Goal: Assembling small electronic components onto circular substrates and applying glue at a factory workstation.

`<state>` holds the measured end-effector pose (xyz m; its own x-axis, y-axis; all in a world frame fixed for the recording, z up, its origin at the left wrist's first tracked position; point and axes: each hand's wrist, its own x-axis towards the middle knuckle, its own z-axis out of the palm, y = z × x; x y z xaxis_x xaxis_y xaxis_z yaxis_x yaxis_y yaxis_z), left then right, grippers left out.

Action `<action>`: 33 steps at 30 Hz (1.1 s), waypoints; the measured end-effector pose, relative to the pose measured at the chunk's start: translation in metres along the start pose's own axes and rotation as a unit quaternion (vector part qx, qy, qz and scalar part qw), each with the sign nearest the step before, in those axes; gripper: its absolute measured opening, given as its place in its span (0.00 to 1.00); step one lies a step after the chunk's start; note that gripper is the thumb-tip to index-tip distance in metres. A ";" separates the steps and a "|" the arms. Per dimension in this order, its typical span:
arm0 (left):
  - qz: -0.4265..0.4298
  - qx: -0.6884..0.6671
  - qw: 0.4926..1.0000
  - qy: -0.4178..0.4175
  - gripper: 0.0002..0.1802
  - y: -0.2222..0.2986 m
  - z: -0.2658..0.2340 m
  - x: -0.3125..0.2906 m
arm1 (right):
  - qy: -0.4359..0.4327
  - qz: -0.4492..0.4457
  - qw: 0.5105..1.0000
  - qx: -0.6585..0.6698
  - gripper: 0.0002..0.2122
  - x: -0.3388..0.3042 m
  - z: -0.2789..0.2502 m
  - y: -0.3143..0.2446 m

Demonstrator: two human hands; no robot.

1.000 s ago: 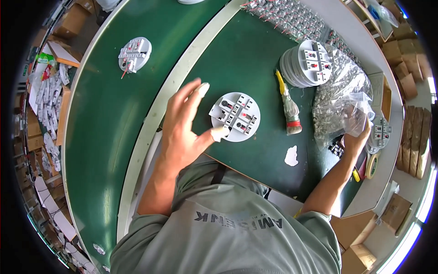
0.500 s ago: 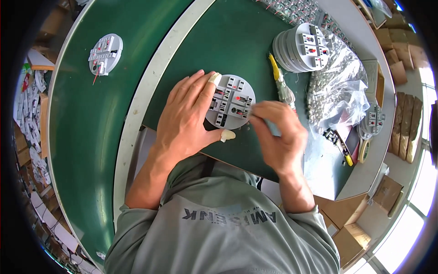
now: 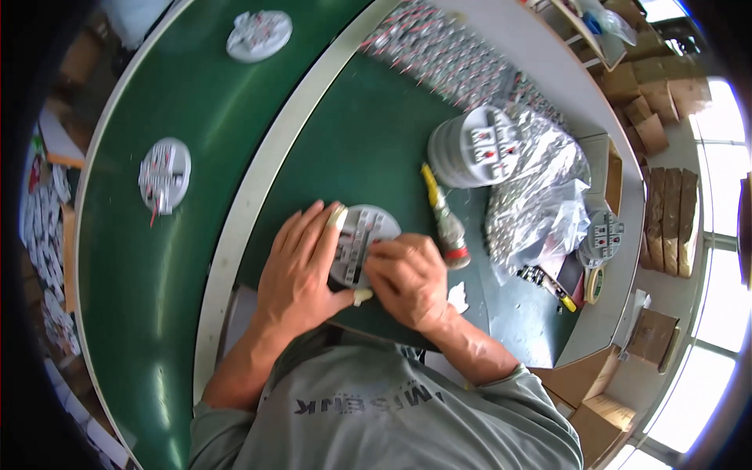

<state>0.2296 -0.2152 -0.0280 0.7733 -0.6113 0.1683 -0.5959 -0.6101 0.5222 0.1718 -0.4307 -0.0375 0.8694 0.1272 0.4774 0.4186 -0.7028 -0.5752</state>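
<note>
While the left hand (image 3: 301, 276), thumb and fingers apart, braces the round grey plate (image 3: 362, 231) left of the brush (image 3: 448, 225), the right hand (image 3: 411, 282), its curled fingers hiding any grip, should probably press squarely, gently.

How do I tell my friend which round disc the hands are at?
Find the green tabletop in front of the grey shirt. The pale grey disc lies there, partly covered by the left hand and right hand. Unlike the stacked discs, it has both hands at it.
</note>
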 end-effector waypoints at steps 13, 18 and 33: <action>0.026 0.086 0.995 -0.046 0.63 0.001 0.001 -0.001 | -0.071 0.047 0.986 0.145 0.16 -0.010 -0.014 0.012; 0.022 0.073 0.997 -0.033 0.64 0.005 -0.003 0.001 | -0.046 0.032 0.991 0.125 0.15 -0.003 -0.009 0.010; 0.008 0.012 1.000 0.023 0.62 0.006 0.001 -0.003 | -0.098 -0.047 0.986 -0.127 0.18 0.184 -0.046 0.058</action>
<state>0.2241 -0.2174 -0.0263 0.7723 -0.5975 0.2157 -0.6132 -0.6128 0.4984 0.3441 -0.4804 0.0478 0.8744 0.3158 0.3684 0.4424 -0.8308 -0.3377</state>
